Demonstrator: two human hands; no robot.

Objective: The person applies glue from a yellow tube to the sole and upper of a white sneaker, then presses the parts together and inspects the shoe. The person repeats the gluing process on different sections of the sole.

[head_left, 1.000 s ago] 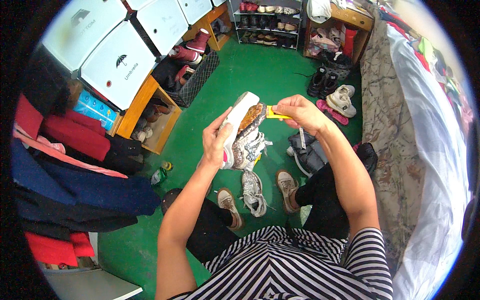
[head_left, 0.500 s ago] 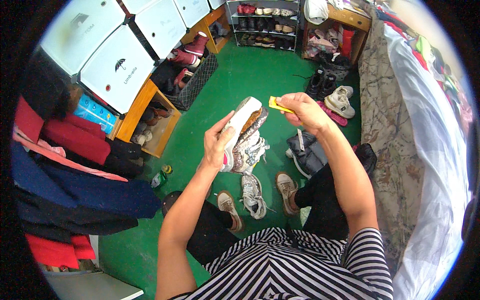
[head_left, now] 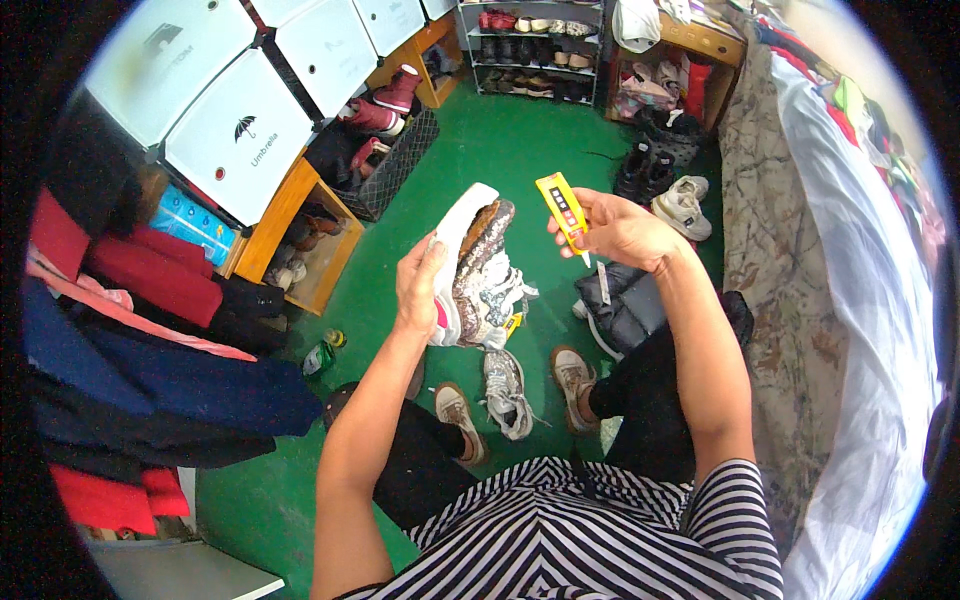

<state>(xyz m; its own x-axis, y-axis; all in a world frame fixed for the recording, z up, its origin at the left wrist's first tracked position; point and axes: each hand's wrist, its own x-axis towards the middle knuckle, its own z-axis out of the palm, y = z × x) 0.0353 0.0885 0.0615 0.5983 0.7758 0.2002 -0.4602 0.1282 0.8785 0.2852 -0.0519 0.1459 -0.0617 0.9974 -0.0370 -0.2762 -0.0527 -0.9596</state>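
Note:
My left hand (head_left: 418,285) is closed round a glittery sneaker (head_left: 487,283) with loose laces, gripping its thick white sole along the side. The sole has come apart from the upper at one end, and a brown inner surface shows in the gap. To its right, my right hand (head_left: 628,235) pinches a small yellow tube (head_left: 560,208) with a thin nozzle pointing down; it looks like a glue tube. The tube is apart from the sneaker. A similar sneaker (head_left: 506,392) lies on the floor between my feet. Something small and yellow (head_left: 513,325), partly hidden, shows by the held sneaker's laces.
A dark puffy bundle (head_left: 635,308) lies near my right knee. Black shoes (head_left: 643,168) and white sneakers (head_left: 682,208) stand beside the bed (head_left: 765,300). Left are a green bottle (head_left: 318,358), a wooden cabinet (head_left: 330,270) and a shoe-filled basket (head_left: 400,165). Behind stands a shoe rack (head_left: 530,68).
My right hand has turned the yellow tube from nearly level to steep, so its flat printed face shows. The left hand has shifted the sneaker slightly left and turned it.

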